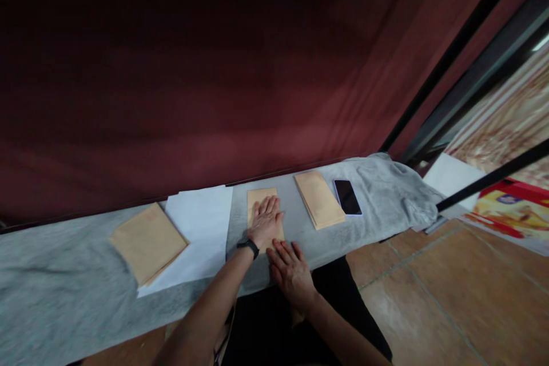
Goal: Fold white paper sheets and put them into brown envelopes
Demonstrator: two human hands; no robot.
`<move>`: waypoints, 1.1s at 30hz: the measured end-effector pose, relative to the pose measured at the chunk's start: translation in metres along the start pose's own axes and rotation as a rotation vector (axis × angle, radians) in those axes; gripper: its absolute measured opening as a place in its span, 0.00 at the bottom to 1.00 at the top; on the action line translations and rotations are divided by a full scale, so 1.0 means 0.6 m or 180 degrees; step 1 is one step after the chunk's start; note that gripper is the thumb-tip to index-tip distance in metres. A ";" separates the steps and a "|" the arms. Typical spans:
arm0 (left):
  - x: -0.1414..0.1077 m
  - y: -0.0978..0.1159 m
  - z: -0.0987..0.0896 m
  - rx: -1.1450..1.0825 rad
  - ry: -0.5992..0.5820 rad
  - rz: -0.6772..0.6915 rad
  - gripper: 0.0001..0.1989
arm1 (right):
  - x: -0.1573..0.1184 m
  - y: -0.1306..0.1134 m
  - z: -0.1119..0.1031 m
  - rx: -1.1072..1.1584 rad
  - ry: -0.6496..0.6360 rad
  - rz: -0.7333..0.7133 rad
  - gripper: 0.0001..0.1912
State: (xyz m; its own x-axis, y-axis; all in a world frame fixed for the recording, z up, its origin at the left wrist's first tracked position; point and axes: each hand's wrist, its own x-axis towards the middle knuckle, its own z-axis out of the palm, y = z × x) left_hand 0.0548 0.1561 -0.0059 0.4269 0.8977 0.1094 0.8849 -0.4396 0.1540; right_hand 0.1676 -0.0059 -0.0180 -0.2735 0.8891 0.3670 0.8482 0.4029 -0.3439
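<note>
A brown envelope (256, 195) lies on the grey cloth in front of me, partly covered by my hands. My left hand (265, 222), with a dark band at the wrist, rests flat on it, fingers stretched out. Lower and to the right, my right hand (294, 275) has its fingers spread, the tips at the envelope's lower right corner. To the right lies a stack of brown envelopes (319, 199). On the left, another brown stack (149, 243) overlaps white paper sheets (201, 234).
A phone (348, 197) lies face up right of the envelopes. The grey cloth (380, 200) covers a narrow surface against a dark red wall (214, 97). Black bars, a white sheet and a red and yellow box (514, 209) are at the right, above the tiled floor.
</note>
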 end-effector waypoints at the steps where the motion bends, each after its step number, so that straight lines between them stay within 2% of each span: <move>1: 0.007 0.000 -0.001 -0.0012 -0.0001 -0.0016 0.28 | 0.001 0.000 -0.001 -0.0020 -0.0006 -0.0008 0.24; 5: 0.022 -0.001 -0.009 -0.0032 -0.0059 -0.0071 0.29 | 0.002 0.001 0.000 -0.0094 -0.0029 -0.0033 0.24; 8: 0.018 -0.004 -0.010 -0.0029 -0.0128 -0.0049 0.28 | 0.000 0.001 0.003 -0.0082 -0.0032 -0.0024 0.24; 14: -0.024 -0.015 -0.005 -0.0041 -0.0246 0.0160 0.27 | -0.003 -0.002 0.004 -0.0026 0.0007 0.0029 0.24; 20: -0.070 -0.020 -0.017 -0.0147 -0.0450 0.0270 0.26 | -0.004 -0.003 0.009 -0.0027 0.0037 0.0040 0.23; 24: -0.111 -0.020 -0.023 -0.0316 -0.0459 0.0374 0.26 | -0.006 -0.002 0.017 -0.0071 0.0081 0.0049 0.21; 27: -0.159 -0.016 -0.025 -0.0389 -0.0430 0.0437 0.27 | -0.007 -0.001 0.019 -0.0088 0.0076 0.0035 0.21; 33: -0.251 -0.011 -0.029 -0.0204 -0.0032 0.0633 0.30 | -0.005 -0.003 0.007 -0.0092 -0.0019 -0.0046 0.26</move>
State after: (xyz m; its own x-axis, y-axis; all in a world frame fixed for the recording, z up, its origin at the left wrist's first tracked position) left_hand -0.0183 0.0234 -0.0060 0.5941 0.7931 0.1342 0.7695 -0.6090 0.1924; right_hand 0.1649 -0.0081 -0.0222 -0.2886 0.8845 0.3665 0.8569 0.4094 -0.3133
